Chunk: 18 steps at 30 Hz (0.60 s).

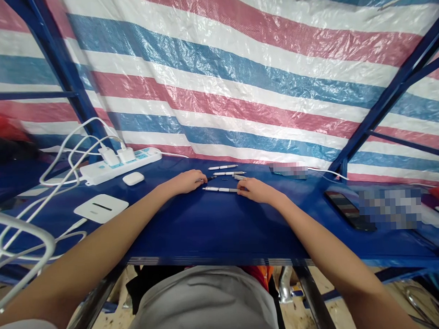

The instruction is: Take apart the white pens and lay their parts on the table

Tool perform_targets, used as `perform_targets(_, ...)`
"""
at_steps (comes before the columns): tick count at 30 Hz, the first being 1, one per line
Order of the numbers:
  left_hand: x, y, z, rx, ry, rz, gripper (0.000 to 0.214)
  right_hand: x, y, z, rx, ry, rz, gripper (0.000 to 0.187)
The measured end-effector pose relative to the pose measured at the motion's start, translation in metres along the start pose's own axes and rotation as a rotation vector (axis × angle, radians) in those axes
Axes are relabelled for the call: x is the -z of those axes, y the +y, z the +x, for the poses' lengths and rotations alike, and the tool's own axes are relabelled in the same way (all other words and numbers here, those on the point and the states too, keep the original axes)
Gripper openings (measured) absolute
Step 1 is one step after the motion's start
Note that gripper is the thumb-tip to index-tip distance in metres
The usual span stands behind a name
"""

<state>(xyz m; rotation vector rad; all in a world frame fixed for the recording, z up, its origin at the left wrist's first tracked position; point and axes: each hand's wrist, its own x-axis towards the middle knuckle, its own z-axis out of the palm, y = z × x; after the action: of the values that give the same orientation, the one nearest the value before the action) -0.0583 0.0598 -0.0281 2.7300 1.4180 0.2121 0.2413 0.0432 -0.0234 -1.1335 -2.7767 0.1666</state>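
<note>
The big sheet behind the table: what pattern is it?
The sheet has red, white and blue stripes, clearest in the head view.

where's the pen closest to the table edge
In the head view, the pen lies on the blue table between the left hand and right hand, just below another pen.

Two white pens [223,167] lie flat and parallel on the far side, one just nearer than the other. A third pen [220,189] lies level closer in, its right end touching the right hand [258,191] — a fourth pen [239,177] slants just under those fingers. A dark pen tip [209,179] pokes from the left hand [186,181] — too small to tell more.
</note>
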Motion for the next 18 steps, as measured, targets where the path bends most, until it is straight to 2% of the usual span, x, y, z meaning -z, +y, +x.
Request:
perform_targets(6, -0.005, -0.001, 0.002, -0.042, 0.011, -0.006, 0.028, -0.001, -0.001, -0.001, 0.015, 0.024, 0.018, 0.026)
perform_targets(12, -0.003, 0.004, 0.0, -0.049, 0.019, -0.024, 0.029, -0.007, -0.005, 0.007, 0.026, 0.069, 0.053, 0.044)
perform_targets(18, -0.001, 0.01, 0.0, -0.046, 0.032, -0.024, 0.03, -0.018, -0.012, 0.021, 0.032, 0.089, 0.043, 0.053)
